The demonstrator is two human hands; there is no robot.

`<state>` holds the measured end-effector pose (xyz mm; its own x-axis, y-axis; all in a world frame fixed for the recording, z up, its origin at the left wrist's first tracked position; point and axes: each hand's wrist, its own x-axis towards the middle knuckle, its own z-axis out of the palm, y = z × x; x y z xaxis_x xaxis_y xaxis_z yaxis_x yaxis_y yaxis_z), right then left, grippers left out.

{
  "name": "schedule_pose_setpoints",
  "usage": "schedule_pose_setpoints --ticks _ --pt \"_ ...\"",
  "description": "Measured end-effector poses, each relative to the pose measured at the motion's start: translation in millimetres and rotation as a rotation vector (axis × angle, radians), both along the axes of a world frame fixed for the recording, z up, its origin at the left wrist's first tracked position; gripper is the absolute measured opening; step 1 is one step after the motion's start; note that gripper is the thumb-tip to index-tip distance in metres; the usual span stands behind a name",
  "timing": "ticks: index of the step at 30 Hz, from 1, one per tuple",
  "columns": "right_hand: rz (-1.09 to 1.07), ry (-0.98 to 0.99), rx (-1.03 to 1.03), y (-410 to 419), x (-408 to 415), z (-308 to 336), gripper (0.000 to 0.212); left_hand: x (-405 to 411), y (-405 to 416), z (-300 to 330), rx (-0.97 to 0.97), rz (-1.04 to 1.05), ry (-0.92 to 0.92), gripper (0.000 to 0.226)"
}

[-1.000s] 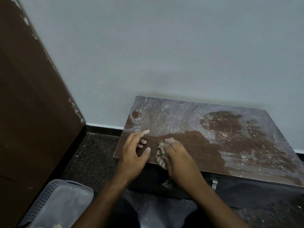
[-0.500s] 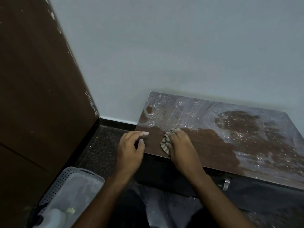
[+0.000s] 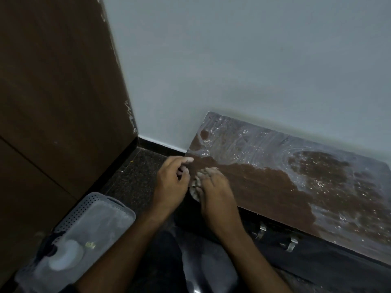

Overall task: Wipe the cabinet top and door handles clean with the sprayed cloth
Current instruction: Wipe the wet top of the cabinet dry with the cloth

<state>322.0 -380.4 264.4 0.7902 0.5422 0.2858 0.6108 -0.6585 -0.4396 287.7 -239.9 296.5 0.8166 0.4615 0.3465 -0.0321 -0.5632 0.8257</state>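
- Cloth [image 3: 195,188] is pressed by the right hand [image 3: 215,188] on the top [image 3: 264,182] at its near left corner; fingers are curled over it.
- Left hand [image 3: 171,182] is loosely curled at the corner edge, holding nothing.
- Top-wiping is judged under way: a near strip looks clean, smears remain behind.
- Strokes toward the wall are called for next; handles [image 3: 291,243] are left untouched.

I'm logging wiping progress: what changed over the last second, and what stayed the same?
The right hand slid the cloth left to the cabinet top's front-left corner; the left hand drew back off the top, only its forefinger reaching the left edge. The view swung left. Unchanged: the right hand's grip on the cloth, the foamy smears farther back and right, the untouched door handles.
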Motion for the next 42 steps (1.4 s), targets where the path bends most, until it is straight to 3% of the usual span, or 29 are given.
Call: schedule_pose_setpoints --ticks 5,10,12,18,20,23,28,32,35,42 --pt "0.152 0.018 -0.037 12 -8 11 0.043 -1 9 2 -0.050 0.086 0.006 0.031" --pt "-0.038 -0.036 0.002 -43 -16 2 0.047 -3 20 -12 -0.054 0.090 0.037 0.028" --pt "-0.080 -0.033 -0.008 -21 -13 0 0.044 -1 19 -14 -0.052 0.087 0.062 0.027" --pt "0.119 -0.063 -0.088 87 14 2 0.032 0 29 -8 -0.055 0.167 0.072 0.037" --pt "0.138 -0.057 -0.092 97 19 3 0.031 -2 41 -6 -0.061 0.194 0.106 0.039" --pt "0.149 0.000 -0.024 67 17 9 0.039 -1 47 -5 0.056 0.066 0.142 0.034" --pt "-0.116 -0.012 0.016 -45 15 14 0.044 9 10 -3 0.315 -0.159 0.108 0.025" --pt "-0.387 0.011 -0.054 -132 21 14 0.043 14 -13 -4 0.339 -0.235 0.088 0.024" --pt "-0.518 0.006 -0.054 -123 23 8 0.037 17 -18 -5 0.329 -0.235 0.084 0.023" --pt "-0.049 -0.017 0.004 -32 11 8 0.035 25 -27 -5 0.332 -0.228 0.102 0.026"
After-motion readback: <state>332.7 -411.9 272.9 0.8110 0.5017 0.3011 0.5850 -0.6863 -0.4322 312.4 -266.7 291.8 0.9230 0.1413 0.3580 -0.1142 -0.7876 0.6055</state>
